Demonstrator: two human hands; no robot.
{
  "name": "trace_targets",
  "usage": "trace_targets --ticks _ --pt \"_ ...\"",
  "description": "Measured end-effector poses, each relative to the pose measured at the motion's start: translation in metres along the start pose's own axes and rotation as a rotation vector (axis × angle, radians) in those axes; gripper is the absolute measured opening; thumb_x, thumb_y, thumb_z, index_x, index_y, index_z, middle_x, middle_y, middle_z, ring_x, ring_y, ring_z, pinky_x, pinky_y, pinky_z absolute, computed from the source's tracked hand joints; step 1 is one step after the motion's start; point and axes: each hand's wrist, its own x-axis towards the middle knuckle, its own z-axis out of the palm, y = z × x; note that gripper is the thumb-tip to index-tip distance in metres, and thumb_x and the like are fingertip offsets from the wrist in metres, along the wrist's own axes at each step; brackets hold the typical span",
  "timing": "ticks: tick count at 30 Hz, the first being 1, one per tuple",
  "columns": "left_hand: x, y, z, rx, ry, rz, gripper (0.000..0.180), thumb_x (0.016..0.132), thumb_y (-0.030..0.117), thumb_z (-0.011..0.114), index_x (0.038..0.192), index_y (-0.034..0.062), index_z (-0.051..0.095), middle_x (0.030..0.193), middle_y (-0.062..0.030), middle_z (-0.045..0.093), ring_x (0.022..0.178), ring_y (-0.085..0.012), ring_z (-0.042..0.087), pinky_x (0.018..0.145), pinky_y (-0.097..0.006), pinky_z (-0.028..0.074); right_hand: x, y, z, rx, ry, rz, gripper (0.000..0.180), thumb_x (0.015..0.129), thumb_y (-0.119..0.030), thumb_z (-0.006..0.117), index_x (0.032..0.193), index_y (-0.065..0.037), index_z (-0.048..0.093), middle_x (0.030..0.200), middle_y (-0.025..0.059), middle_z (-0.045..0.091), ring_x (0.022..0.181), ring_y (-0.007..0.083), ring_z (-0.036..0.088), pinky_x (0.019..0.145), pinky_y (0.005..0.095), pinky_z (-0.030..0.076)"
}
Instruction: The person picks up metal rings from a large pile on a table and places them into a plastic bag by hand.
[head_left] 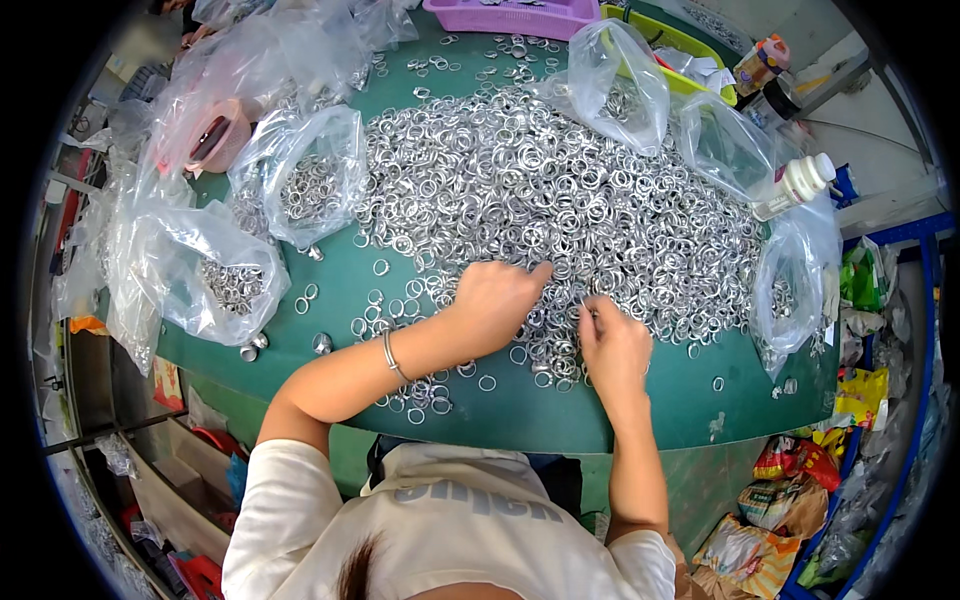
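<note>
A broad heap of silver-coloured metal rings (540, 170) covers the middle of the green table (560, 425). My left hand (500, 303) is at the near edge of the heap, its index finger reaching over the rings and its other fingers curled under. What those curled fingers hold, if anything, is hidden. A bracelet (393, 352) circles my left wrist. To the right, my right hand (614, 348) is closed in a pinch, thumb and forefinger together on a ring (584, 303) that looks thin and edge-on. Loose rings (415, 392) lie around my left forearm.
Clear plastic bags of rings stand at the left (235, 275), upper left (312, 180), upper right (622, 85) and right (787, 300). A white bottle (797, 187) leans at the right. Pink (222, 140), purple (510, 18) and yellow-green (690, 45) baskets stand toward the edges.
</note>
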Motion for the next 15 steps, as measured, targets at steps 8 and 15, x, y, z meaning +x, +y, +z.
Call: trace_targets --ticks 8,15 --pt "0.004 -0.004 0.014 -0.050 0.125 -0.037 0.013 0.080 0.020 0.064 0.077 0.0083 0.058 0.052 -0.0074 0.056 0.046 -0.0251 0.056 0.039 -0.036 0.042 -0.016 -0.003 -0.048 -0.076 -0.078 0.247 0.012 0.079 -0.009 0.067 0.090 -0.008 0.062 0.050 0.0081 0.051 0.041 0.0233 0.046 0.044 0.0352 0.035" --pt "-0.022 -0.003 -0.006 -0.422 0.228 -0.064 0.014 0.081 0.020 0.065 0.084 0.0064 0.066 0.058 -0.0089 0.061 0.047 -0.0247 0.057 0.043 -0.034 0.044 -0.017 0.001 -0.030 -0.079 -0.200 0.122 0.013 0.081 -0.017 0.064 0.092 -0.011 0.064 0.065 0.0120 0.062 0.056 0.0320 0.059 0.050 0.0417 0.043"
